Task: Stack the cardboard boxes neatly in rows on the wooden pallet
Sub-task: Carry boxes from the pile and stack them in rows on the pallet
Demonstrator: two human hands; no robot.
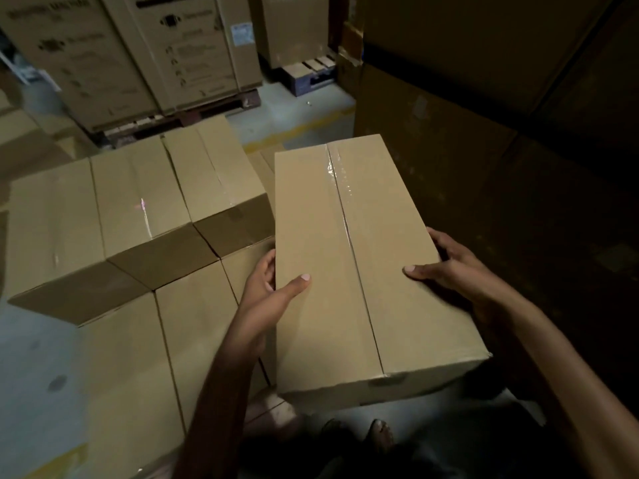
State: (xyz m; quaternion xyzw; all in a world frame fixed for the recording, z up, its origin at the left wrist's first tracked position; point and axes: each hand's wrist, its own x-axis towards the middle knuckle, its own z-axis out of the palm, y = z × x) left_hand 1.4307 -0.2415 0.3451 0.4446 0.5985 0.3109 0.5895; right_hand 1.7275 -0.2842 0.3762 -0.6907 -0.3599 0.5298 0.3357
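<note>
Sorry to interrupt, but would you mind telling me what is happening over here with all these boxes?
A person is holding a taped cardboard box with both hands: the left hand grips its left side and the right hand its right side, thumbs on top. Just to its left, matching boxes are already stacked in two layers, with three in the upper row. The one being carried is not yet set down.

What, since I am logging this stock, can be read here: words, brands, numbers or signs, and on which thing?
No text reads clearly.
Tall printed cartons at the back: logo, print and handling symbols, too blurred.
White label on one carton: too blurred.
Held cardboard box, gripped by left hand and right hand: no print.
Stacked cardboard boxes: no print.
</note>
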